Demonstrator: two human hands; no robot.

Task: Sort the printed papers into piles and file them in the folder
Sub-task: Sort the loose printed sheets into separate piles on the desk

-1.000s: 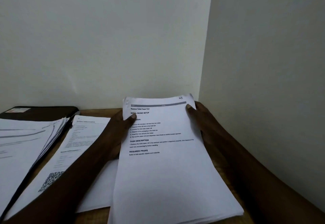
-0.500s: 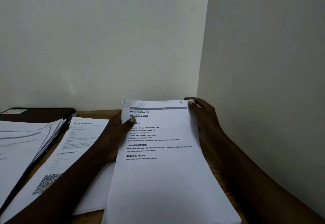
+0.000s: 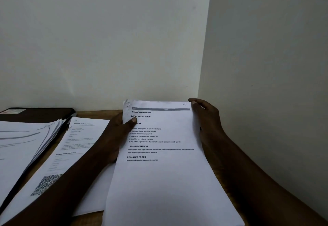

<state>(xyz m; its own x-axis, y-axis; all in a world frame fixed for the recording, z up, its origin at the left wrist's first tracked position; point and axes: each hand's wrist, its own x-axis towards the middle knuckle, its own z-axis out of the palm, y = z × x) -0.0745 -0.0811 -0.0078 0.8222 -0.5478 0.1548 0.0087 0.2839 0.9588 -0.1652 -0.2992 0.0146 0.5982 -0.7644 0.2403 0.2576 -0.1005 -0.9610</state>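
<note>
A thick stack of printed papers [image 3: 165, 181], its top sheet headed "Replace Toilet Paper Roll", is held over the wooden table. My left hand [image 3: 115, 137] grips its left edge, thumb lying on the top sheet. My right hand [image 3: 207, 119] holds the top right corner, fingers curled round the edge. To the left lies a sheet with a QR code [image 3: 71, 154]. Further left, the open black folder [image 3: 39, 113] carries several fanned sheets [image 3: 21, 142].
The wooden table [image 3: 95, 115] sits in a room corner, with a wall close behind and another close on the right. Loose white sheets [image 3: 95, 195] lie under my left forearm.
My right hand has slid from the stack's right side up to its top right corner. The stack's top edge has shifted slightly lower and left in view.
</note>
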